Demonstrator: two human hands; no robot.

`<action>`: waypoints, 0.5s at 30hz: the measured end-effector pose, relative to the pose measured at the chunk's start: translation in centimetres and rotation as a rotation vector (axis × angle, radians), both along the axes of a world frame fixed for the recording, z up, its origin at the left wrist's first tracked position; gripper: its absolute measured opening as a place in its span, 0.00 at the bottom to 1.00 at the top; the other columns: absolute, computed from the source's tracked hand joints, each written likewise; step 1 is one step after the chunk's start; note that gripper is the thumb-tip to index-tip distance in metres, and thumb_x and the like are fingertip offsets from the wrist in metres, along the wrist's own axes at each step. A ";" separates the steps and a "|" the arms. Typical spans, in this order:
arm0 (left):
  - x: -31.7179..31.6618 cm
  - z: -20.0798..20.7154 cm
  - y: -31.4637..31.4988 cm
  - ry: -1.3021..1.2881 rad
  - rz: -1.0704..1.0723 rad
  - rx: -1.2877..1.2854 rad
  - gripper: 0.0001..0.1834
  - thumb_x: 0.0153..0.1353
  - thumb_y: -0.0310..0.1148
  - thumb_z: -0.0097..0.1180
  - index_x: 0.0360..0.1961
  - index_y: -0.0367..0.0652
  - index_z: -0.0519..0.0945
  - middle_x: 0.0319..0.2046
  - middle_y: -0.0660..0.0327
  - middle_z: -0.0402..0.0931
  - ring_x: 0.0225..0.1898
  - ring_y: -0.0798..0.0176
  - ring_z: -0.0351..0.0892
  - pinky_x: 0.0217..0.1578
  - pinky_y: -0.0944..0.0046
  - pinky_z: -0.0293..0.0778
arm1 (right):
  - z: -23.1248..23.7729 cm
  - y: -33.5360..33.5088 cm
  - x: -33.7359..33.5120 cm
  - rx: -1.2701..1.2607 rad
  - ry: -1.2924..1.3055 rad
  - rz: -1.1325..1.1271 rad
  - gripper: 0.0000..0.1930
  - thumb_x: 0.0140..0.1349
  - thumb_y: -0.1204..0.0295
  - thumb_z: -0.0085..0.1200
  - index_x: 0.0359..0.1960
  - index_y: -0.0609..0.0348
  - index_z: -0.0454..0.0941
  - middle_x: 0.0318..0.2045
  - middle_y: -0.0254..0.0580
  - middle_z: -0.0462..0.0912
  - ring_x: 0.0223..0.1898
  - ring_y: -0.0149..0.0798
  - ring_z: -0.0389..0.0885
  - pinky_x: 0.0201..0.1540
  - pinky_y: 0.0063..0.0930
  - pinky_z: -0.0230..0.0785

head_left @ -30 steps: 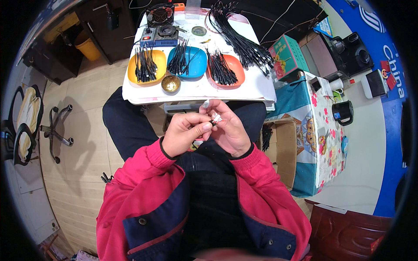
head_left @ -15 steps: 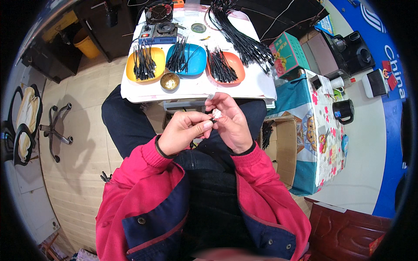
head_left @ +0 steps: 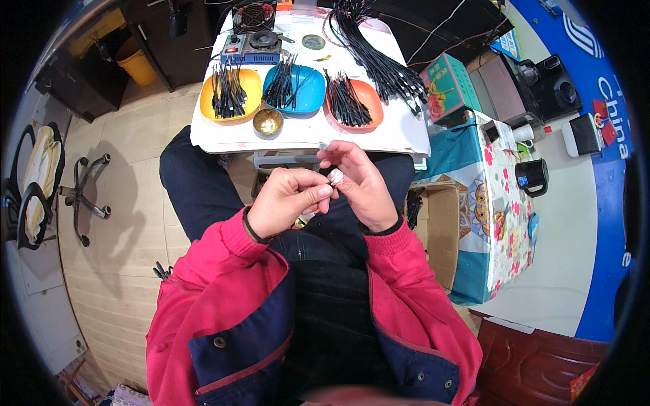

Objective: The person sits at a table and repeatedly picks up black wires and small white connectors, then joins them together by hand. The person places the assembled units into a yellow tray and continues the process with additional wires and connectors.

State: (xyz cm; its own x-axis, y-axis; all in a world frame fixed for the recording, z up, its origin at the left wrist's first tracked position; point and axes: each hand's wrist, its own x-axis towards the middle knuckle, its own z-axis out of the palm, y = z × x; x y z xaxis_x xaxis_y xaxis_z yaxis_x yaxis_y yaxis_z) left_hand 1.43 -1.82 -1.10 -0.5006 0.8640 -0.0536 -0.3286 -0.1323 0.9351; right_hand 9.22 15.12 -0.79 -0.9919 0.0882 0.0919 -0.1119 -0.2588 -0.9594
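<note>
My hands meet above my lap, just in front of the white table (head_left: 298, 141). My left hand (head_left: 288, 199) is closed in a pinch, thumb against fingers, on a small dark piece mostly hidden by the fingertips. My right hand (head_left: 365, 193) holds a crumpled white wad (head_left: 336, 176) between thumb and fingers, right against that dark piece. A greyish covering (head_left: 323, 146) sits on a raised right fingertip. Beyond the hands, a yellow tray (head_left: 210, 108), a blue tray (head_left: 313, 88) and an orange tray (head_left: 371, 101) hold short black cables.
A small brass-coloured bowl (head_left: 268, 122) stands before the trays. Behind them are a blue device with a knob (head_left: 252, 57) and a fan (head_left: 254, 17). A long black cable bundle (head_left: 379, 64) lies at right. An open cardboard box (head_left: 443, 237) stands right of my legs.
Both hands stay together, with only slight finger shifts around the white wad. The whole view has moved a little.
</note>
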 end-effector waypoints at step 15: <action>-0.2 -0.9 0.6 -0.064 0.064 0.003 0.09 0.67 0.28 0.55 0.39 0.32 0.82 0.23 0.65 0.79 0.22 0.79 0.69 0.23 0.79 0.65 | -0.8 0.2 -0.2 0.035 -0.033 -0.057 0.26 0.62 0.75 0.57 0.61 0.60 0.63 0.53 0.41 0.71 0.52 0.32 0.70 0.49 0.25 0.70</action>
State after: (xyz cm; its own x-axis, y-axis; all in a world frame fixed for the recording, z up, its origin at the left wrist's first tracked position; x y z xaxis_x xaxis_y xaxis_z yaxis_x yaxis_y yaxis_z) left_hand 1.28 -1.17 -1.96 -0.5507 0.8304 -0.0850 -0.3784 -0.1576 0.9121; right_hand 9.05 15.32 -1.63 -0.9879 0.1416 0.0629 -0.0932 -0.2192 -0.9712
